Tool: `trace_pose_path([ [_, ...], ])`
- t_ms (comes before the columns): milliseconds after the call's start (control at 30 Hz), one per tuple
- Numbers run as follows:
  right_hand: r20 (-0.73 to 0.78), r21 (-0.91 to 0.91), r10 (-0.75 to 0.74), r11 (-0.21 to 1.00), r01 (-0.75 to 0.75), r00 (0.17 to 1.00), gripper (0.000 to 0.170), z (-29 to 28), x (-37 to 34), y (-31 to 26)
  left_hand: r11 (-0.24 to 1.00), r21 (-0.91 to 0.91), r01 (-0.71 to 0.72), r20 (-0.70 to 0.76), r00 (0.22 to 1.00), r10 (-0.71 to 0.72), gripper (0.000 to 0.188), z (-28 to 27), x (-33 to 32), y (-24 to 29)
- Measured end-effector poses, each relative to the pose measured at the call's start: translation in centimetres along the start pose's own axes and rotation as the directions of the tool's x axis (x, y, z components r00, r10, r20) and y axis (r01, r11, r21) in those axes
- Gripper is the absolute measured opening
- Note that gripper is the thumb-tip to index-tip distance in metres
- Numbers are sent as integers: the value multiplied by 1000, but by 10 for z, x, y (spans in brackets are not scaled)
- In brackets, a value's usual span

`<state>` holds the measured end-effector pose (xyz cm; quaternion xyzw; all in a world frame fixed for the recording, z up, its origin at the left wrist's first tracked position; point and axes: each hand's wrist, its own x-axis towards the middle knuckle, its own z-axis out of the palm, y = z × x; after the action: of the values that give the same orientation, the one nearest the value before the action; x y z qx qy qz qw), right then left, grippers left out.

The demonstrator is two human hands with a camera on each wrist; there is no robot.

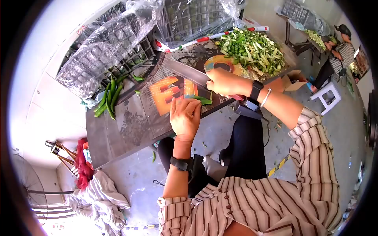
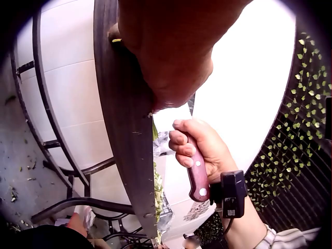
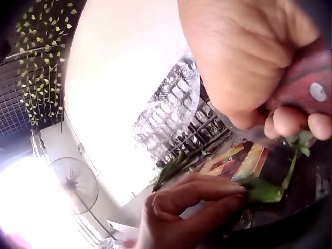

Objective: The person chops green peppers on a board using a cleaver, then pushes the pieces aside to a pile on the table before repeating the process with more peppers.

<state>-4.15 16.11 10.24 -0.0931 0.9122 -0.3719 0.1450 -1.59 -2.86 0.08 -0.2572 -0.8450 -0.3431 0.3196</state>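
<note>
On the dark printed tabletop (image 1: 136, 137), my left hand (image 1: 184, 119) holds a green pepper (image 1: 204, 100) near the front edge. The right wrist view shows the thumb and fingers pinching the pepper's body, its stem end sticking out to the right. My right hand (image 1: 227, 82) grips a knife (image 1: 185, 72) by its reddish wooden handle (image 2: 198, 174). The wide blade points to the far left, just beyond the pepper and over the printed letters. In the left wrist view, the left forearm and hand hide the pepper almost completely.
Several whole green peppers (image 1: 109, 98) lie at the table's left side. A heap of chopped green pepper (image 1: 254, 51) covers the far right. Plastic-wrapped crates (image 1: 114, 55) stand along the back. A white stool (image 1: 327, 98) and another person (image 1: 342, 55) are off to the right.
</note>
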Motion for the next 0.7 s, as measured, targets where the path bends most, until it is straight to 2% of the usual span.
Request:
trace_pose_path([
  [33,-5,49,19,999,-19,1000,19,-1,-3,0,1000,13,4,5,1000,-4,7,1,0,1],
  [100,-20,28,21,999,-21,1000,20,-5,-11,-1,1000,8,12,1,1000,-12,7,2,0,1],
  [333,73,94,49,994,-56,996,21,-2,-35,-1,999,36,16,10,1000,-16,8,2,0,1],
  [533,123,147,68,985,-86,990,18,-2,-25,8,999,42,5,4,1000,-6,7,2,0,1],
  [700,-7,143,68,987,-67,998,16,-11,-11,15,999,37,7,-1,1000,-7,6,3,-1,1],
])
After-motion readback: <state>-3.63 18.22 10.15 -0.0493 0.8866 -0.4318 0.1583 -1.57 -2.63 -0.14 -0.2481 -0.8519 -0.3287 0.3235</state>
